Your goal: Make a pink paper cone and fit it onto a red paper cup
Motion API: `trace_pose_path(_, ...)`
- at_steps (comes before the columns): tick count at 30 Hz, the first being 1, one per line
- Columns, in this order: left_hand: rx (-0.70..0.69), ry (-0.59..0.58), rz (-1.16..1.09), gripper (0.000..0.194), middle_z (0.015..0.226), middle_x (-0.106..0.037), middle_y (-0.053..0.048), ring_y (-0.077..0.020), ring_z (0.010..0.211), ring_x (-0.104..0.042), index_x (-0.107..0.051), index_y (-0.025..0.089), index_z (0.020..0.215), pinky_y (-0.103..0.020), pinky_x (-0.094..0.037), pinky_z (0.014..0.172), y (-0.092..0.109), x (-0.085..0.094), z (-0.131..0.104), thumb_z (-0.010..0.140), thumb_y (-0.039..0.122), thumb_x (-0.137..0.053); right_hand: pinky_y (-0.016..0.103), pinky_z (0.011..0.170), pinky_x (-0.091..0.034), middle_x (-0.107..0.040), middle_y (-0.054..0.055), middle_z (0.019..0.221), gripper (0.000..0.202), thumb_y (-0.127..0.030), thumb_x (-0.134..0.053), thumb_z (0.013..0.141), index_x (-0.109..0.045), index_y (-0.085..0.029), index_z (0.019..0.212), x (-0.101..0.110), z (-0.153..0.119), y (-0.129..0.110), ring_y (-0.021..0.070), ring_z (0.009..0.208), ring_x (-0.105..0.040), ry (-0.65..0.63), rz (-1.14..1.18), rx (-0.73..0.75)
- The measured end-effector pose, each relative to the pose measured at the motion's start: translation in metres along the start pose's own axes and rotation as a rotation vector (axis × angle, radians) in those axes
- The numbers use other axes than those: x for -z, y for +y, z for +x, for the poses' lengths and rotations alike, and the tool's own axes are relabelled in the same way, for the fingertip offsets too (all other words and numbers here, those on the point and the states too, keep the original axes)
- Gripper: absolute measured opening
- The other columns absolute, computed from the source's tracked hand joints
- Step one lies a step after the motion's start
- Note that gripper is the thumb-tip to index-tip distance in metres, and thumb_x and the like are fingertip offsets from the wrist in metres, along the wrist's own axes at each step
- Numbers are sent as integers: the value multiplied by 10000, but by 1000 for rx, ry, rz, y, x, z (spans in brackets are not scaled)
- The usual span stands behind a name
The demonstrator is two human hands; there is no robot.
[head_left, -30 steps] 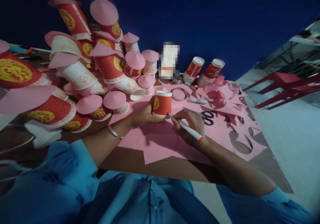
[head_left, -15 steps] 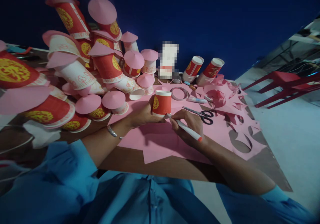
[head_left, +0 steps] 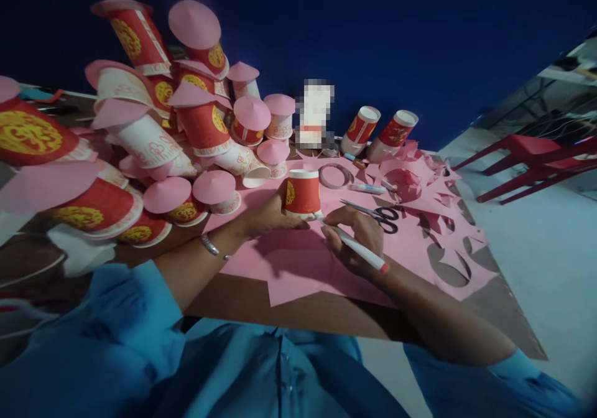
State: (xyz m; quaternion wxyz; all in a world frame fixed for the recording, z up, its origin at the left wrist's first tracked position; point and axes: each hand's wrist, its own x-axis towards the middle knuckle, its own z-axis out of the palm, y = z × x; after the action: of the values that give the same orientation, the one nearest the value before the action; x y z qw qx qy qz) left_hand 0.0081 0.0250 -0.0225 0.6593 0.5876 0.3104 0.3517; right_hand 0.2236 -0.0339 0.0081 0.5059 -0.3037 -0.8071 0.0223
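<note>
My left hand (head_left: 270, 214) grips a red paper cup (head_left: 303, 195) with a yellow pattern, its white-edged end facing up. The fingers lie round the cup's left side and lower edge. In my right hand (head_left: 354, 237) is a white marker (head_left: 361, 250) with a red end, its tip at the white lower rim of the cup. Whether the tip touches the rim I cannot tell. Beneath both hands lie pink paper sheets (head_left: 298, 275). Just behind my right hand rest scissors (head_left: 383, 218) with black handles.
Paper cups with pink cone tops (head_left: 200, 116) are piled at the left. A tape roll (head_left: 336, 175), a capped pen (head_left: 367, 188) and two red cups (head_left: 396, 133) stand or lie farther back. Pink paper scraps (head_left: 410, 172) cover the table's right side; a red stool (head_left: 522, 153) is beyond.
The marker and my right hand have shifted slightly to the right and down along the cup's rim. My left hand still holds the cup in nearly the same place.
</note>
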Motion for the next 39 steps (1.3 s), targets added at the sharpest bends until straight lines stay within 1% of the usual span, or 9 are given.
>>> trace_pose_path(7,52,-56,-133,951,1337,-704,-128,-336,1260,-683,-444,283,1483,-433,-580,976,15,-6,-4,682,324,-954,326,712,-621,-778,49,899,201,-436,-638,1025,-613,-247,1087,-5,-5,9,204,813,-767,80,-42,-38)
trace_pose_path(11,-20,-36,-197,943,1374,-689,-144,-343,1314,-649,-463,264,1488,-458,-549,1062,9,-5,-2,682,285,-951,338,733,-628,-786,49,921,158,-386,-660,1017,-621,-249,1086,-5,-4,9,209,843,-779,64,-37,-13)
trace_pose_path(15,-43,15,-160,988,1438,-646,-139,-370,1413,-555,-471,278,1503,-466,-508,1114,3,-3,-1,648,299,-965,330,711,-617,-779,53,897,114,-319,-670,1004,-637,-239,1077,-2,-1,6,204,815,-767,36,10,22)
trace_pose_path(18,-43,21,-122,1027,1482,-610,-131,-369,1409,-548,-451,293,1519,-447,-514,1090,3,-2,0,634,310,-971,307,669,-595,-758,56,841,89,-261,-676,983,-642,-217,1052,-1,0,3,188,735,-732,17,52,53)
trace_pose_path(22,-3,-15,-103,1071,1387,-660,-145,-342,1252,-650,-391,269,1556,-419,-557,973,2,0,0,653,335,-963,298,656,-582,-749,51,820,108,-208,-691,951,-644,-215,1048,0,0,1,186,715,-720,-19,68,82)
trace_pose_path(24,7,-19,-101,1089,1379,-664,-146,-337,1225,-664,-371,276,1569,-418,-564,953,0,0,0,656,334,-962,300,650,-580,-750,49,816,104,-204,-685,947,-646,-220,1042,0,0,0,188,709,-721,-35,66,81)
trace_pose_path(28,-19,-14,-100,1068,1458,-626,-150,-364,1324,-615,-400,288,1552,-453,-540,1041,-2,0,-1,646,320,-965,293,638,-576,-747,47,801,70,-196,-674,949,-649,-222,1009,0,0,1,183,695,-717,-61,68,71)
trace_pose_path(32,-25,-9,-92,1099,1454,-630,-152,-371,1359,-593,-380,283,1570,-470,-520,1083,-2,0,-1,641,310,-968,290,639,-577,-742,51,804,57,-179,-671,952,-653,-211,995,-1,-1,1,178,702,-717,-72,67,64)
trace_pose_path(39,-23,-5,-83,1097,1450,-637,-162,-374,1351,-602,-390,276,1559,-472,-527,1077,1,-1,-1,636,352,-977,282,630,-562,-747,43,795,56,-223,-708,961,-660,-212,987,-4,-1,3,170,682,-706,-40,52,64)
